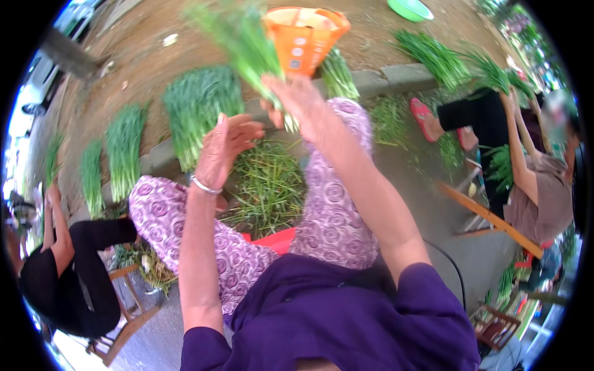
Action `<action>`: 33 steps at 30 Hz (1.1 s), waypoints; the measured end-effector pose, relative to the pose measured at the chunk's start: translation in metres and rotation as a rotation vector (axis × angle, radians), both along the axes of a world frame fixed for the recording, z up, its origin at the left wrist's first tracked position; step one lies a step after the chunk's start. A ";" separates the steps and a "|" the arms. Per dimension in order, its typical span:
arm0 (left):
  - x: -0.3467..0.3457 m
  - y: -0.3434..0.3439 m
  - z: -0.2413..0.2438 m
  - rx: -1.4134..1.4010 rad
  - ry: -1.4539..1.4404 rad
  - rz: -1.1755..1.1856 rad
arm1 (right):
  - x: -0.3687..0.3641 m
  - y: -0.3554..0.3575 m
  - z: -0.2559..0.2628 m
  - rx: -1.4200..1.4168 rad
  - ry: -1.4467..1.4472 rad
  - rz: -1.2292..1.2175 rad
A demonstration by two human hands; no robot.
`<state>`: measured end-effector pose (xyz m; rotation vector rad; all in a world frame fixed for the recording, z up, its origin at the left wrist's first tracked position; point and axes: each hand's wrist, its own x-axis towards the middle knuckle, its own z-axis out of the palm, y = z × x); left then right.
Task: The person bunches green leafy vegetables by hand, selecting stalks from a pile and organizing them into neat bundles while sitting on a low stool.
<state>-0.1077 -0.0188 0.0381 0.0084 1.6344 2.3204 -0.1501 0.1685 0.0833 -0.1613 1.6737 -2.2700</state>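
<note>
My right hand (297,99) grips a bunch of long green chives (250,51) by the pale stem ends, the leaves fanning up and away, blurred. To its left, my left hand (227,146) is empty with its fingers apart and wears a silver bangle (205,185) at the wrist. Beyond that hand a wide pile of chives (204,106) lies across the kerb. Between my knees sits a heap of loose green and yellowed trimmings (269,185). An orange bag (301,39) stands open just past my right hand, partly covered by it.
More bundles of chives (125,148) lie along the stone kerb (403,76). A person in black (69,273) sits on a wooden chair at left; another in brown (538,195) handles chives at right, by a wooden bar (492,218). A green basin (410,9) rests on the soil.
</note>
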 end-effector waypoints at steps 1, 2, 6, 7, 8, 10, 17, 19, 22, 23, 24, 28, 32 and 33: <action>0.003 -0.001 -0.001 0.173 -0.021 0.015 | 0.011 -0.011 -0.013 0.013 0.069 0.120; 0.003 -0.007 -0.004 0.255 -0.049 0.016 | 0.016 -0.019 -0.027 0.112 0.037 0.237; -0.004 -0.015 -0.022 0.441 -0.026 0.101 | 0.030 -0.033 -0.027 0.263 -0.057 0.382; -0.004 -0.013 -0.017 0.470 -0.077 0.123 | 0.028 -0.034 -0.029 0.251 -0.039 0.385; -0.006 -0.014 -0.019 0.479 -0.063 0.136 | 0.027 -0.036 -0.034 0.237 -0.021 0.388; -0.007 -0.017 -0.018 0.507 -0.035 0.174 | 0.026 -0.046 -0.034 0.237 -0.027 0.392; -0.007 -0.017 -0.016 0.554 -0.015 0.248 | 0.033 -0.058 -0.022 0.312 -0.025 0.371; -0.005 -0.015 -0.015 0.572 -0.022 0.233 | 0.033 -0.056 -0.024 0.335 -0.008 0.373; -0.003 -0.017 -0.017 0.567 0.010 0.243 | 0.035 -0.059 -0.022 0.349 0.013 0.370; -0.003 -0.018 -0.018 0.559 0.013 0.248 | 0.036 -0.060 -0.019 0.379 0.012 0.368; -0.002 -0.019 -0.017 0.547 0.015 0.256 | 0.038 -0.061 -0.016 0.405 0.011 0.368; 0.000 -0.021 -0.015 0.549 0.015 0.282 | 0.040 -0.067 -0.009 0.436 -0.006 0.356; 0.002 -0.023 -0.013 0.545 0.030 0.301 | 0.042 -0.071 -0.010 0.435 0.011 0.356; 0.003 -0.024 -0.013 0.537 0.027 0.309 | 0.043 -0.072 -0.009 0.434 0.011 0.351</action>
